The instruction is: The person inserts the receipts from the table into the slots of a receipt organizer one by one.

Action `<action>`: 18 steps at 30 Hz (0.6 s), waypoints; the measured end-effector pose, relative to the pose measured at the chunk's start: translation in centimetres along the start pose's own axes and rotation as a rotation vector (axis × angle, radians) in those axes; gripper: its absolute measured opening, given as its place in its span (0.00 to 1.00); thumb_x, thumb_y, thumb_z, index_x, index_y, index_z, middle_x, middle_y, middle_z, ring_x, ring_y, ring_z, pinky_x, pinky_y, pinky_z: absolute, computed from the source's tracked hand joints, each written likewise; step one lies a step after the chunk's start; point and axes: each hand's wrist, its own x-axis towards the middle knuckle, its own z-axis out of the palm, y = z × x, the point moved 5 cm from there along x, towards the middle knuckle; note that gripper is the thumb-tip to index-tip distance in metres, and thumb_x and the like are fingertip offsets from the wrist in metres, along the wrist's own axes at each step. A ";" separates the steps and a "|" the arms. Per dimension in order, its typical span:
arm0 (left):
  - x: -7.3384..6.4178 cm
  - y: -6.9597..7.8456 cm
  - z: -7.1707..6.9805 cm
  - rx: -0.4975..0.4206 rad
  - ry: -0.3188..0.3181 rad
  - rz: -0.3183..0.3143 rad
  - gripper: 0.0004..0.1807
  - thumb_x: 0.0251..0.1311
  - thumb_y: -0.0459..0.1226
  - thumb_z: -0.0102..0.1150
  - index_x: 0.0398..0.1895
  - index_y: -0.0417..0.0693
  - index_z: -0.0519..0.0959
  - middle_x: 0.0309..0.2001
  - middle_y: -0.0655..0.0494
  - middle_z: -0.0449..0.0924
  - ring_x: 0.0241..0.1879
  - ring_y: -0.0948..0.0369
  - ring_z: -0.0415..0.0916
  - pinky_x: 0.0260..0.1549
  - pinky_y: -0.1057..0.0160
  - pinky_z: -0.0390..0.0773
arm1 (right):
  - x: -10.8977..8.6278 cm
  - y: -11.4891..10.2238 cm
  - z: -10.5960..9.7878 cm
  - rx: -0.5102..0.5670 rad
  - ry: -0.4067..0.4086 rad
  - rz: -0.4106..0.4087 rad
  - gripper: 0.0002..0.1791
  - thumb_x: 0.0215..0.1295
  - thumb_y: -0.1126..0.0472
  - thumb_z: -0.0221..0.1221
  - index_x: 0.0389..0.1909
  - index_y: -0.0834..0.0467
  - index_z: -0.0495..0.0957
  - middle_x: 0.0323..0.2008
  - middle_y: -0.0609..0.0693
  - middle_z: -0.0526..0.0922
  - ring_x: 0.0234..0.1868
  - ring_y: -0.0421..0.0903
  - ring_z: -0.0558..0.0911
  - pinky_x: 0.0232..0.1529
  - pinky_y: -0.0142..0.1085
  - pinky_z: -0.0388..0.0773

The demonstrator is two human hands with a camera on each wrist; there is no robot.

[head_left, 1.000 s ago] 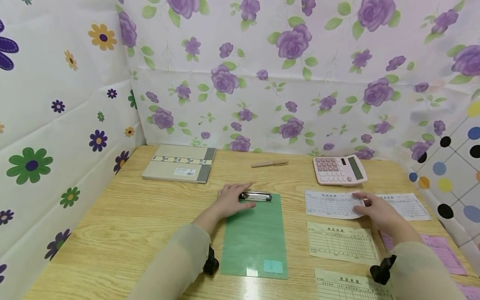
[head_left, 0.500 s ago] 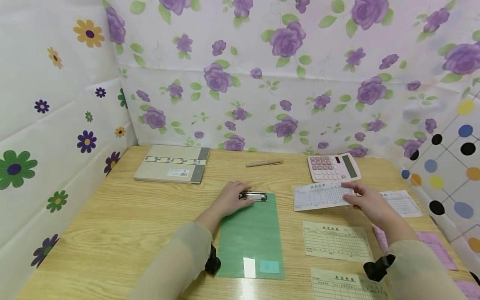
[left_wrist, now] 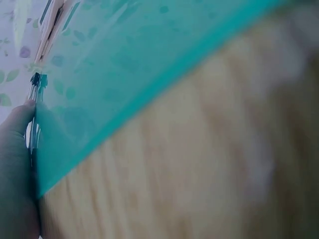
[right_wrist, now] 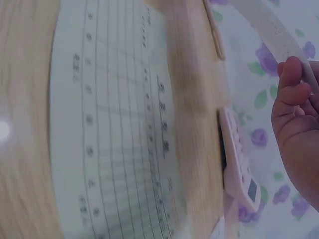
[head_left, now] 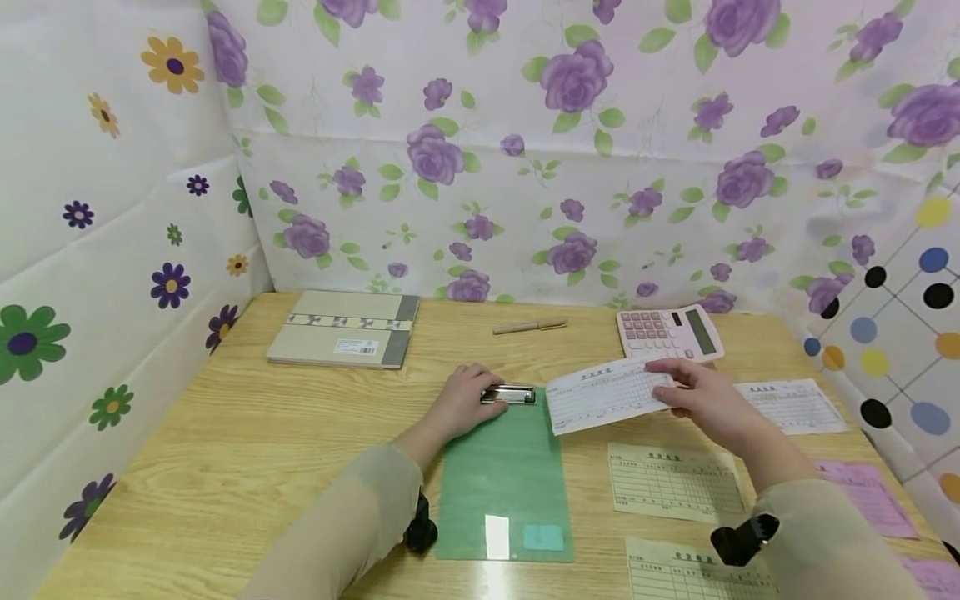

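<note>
A green translucent clipboard [head_left: 502, 475] with a silver metal clip [head_left: 513, 395] lies on the wooden table. My left hand [head_left: 461, 402] grips its top left part, with fingers and thumb around the clip's left end. In the left wrist view, the thumb [left_wrist: 20, 117] touches the clip. My right hand [head_left: 701, 398] pinches a white printed form [head_left: 600, 396] by its right end and holds it above the table. The form's left edge reaches the clipboard's upper right corner in the head view. Below that hand lies a yellow form [head_left: 675, 481], large in the right wrist view.
A second yellow form [head_left: 690, 571] lies nearer. Another white form [head_left: 795, 407] and pink forms [head_left: 866, 496] lie to the right. Along the back are a beige notebook [head_left: 345, 329], a tan pen [head_left: 529, 327] and a pink calculator [head_left: 667, 335]. Floral sheets hang behind the table.
My right hand has lifted the white form off the table and carried it left toward the clipboard. My left hand's fingers have drawn in around the clip.
</note>
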 end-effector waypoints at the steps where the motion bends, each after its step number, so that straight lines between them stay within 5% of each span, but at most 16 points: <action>1: 0.0 0.0 0.0 0.004 0.002 0.000 0.22 0.59 0.50 0.60 0.52 0.49 0.77 0.49 0.54 0.72 0.48 0.55 0.67 0.50 0.55 0.67 | 0.1 -0.2 0.6 0.013 -0.014 -0.002 0.31 0.65 0.50 0.58 0.65 0.58 0.64 0.53 0.58 0.66 0.38 0.49 0.71 0.37 0.42 0.74; 8: 0.3 0.2 0.1 0.045 0.002 -0.009 0.21 0.59 0.51 0.60 0.51 0.50 0.78 0.49 0.54 0.73 0.48 0.55 0.67 0.51 0.56 0.67 | 1.0 -0.4 5.4 -0.021 -0.135 0.000 0.26 0.63 0.53 0.60 0.60 0.56 0.70 0.50 0.56 0.74 0.40 0.50 0.75 0.39 0.44 0.76; 12: 0.3 0.3 0.1 0.045 -0.006 -0.013 0.22 0.59 0.52 0.59 0.51 0.50 0.78 0.50 0.54 0.72 0.48 0.55 0.67 0.50 0.56 0.67 | 1.4 -0.6 7.7 -0.064 -0.156 -0.003 0.21 0.62 0.55 0.61 0.56 0.52 0.73 0.58 0.57 0.69 0.46 0.51 0.73 0.39 0.42 0.75; 18: 0.1 0.3 0.0 0.063 0.001 -0.024 0.21 0.59 0.51 0.60 0.50 0.50 0.78 0.49 0.55 0.73 0.48 0.55 0.67 0.49 0.55 0.68 | 2.2 -1.9 11.1 -0.114 -0.202 -0.028 0.16 0.62 0.57 0.61 0.51 0.49 0.76 0.63 0.56 0.65 0.59 0.53 0.68 0.55 0.48 0.67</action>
